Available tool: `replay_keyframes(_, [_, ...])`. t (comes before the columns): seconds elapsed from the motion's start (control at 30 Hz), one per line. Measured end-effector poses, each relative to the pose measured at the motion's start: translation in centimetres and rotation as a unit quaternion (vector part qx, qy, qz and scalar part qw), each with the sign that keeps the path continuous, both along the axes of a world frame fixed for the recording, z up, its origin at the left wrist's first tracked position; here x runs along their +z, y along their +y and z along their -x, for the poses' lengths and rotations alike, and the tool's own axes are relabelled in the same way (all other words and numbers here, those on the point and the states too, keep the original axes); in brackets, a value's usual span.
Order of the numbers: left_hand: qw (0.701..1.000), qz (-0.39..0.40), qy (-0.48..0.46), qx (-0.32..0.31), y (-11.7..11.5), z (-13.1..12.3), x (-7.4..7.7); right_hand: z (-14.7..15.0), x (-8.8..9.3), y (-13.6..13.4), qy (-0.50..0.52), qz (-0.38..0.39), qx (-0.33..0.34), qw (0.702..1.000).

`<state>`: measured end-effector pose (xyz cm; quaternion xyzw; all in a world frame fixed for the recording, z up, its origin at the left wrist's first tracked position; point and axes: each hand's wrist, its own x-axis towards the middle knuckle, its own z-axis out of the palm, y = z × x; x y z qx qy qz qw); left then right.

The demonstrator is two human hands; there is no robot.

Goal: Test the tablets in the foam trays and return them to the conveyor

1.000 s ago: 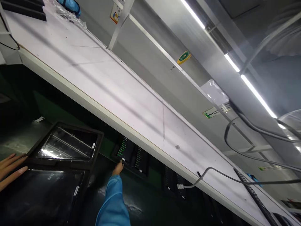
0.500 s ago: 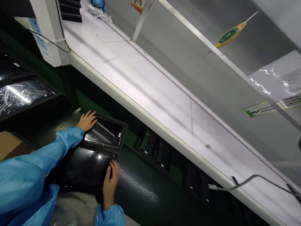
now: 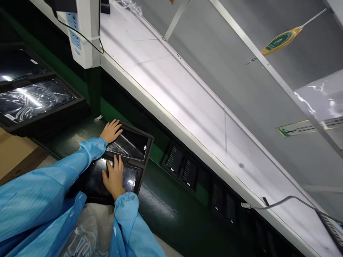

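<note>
Your right hand [image 3: 114,180], fingers spread, lies over a glossy black panel [image 3: 93,182], long axis running left-right beneath it; your left hand [image 3: 110,132] is splayed too.

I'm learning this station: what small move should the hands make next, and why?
I'd probably ease the right hand aside to check how the nearer glossy black rectangular panel sits in the black rectangular tray, because the spread hand covers part of the panel's surface.

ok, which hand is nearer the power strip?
Left. In the picture, the left hand, at the upper screen, is below and right of the power strip; the right hand, on the lower screen, is further below it.
</note>
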<state>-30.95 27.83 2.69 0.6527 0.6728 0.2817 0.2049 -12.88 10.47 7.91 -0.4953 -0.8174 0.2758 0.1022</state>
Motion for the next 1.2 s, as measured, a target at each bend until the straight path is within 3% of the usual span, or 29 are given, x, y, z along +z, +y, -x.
replay_keyframes(0.13, [0.999, -0.011, -0.023, 0.043, -2.5, 0.5, -0.7, 2.3, -1.1, 2.1, -0.041, 0.009, 0.047, 0.998])
replay_keyframes(0.33, [0.994, -0.012, -0.052, 0.097, -6.9, 1.4, -2.7, 3.0, -1.6, 2.6, -0.032, 0.039, 0.008, 0.999])
replay_keyframes(0.53, [0.992, -0.018, -0.069, 0.101, -7.9, 1.5, -2.8, 2.1, -2.1, 3.0, -0.014, 0.041, 0.013, 0.999])
replay_keyframes(0.63, [0.992, -0.022, -0.073, 0.098, -10.1, 1.3, -2.4, -0.1, -2.6, 3.0, 0.026, -0.013, -0.054, 0.998])
replay_keyframes(0.7, [0.993, -0.024, -0.074, 0.084, -13.3, 1.0, -2.6, -2.5, -2.9, 3.3, 0.044, -0.064, -0.119, 0.990])
replay_keyframes(0.8, [0.997, -0.034, -0.055, 0.045, -20.1, 0.3, -3.8, -6.4, -3.0, 4.0, 0.037, -0.111, -0.169, 0.979])
replay_keyframes(0.93, [0.999, -0.047, -0.004, 0.007, -27.8, 0.2, -5.5, -9.2, -2.6, 5.9, -0.022, -0.101, -0.146, 0.984])
replay_keyframes(1.0, [0.999, -0.044, 0.015, -0.008, -29.5, 0.6, -5.4, -9.3, -2.4, 7.9, -0.054, -0.082, -0.111, 0.989])
replay_keyframes(1.07, [0.998, -0.045, 0.040, -0.033, -29.7, 1.1, -4.5, -9.0, -2.2, 10.4, -0.063, -0.058, -0.110, 0.990])
replay_keyframes(1.2, [0.983, -0.082, 0.098, -0.130, -28.2, 1.5, -2.7, -9.2, -2.4, 15.0, -0.021, -0.013, -0.240, 0.970])
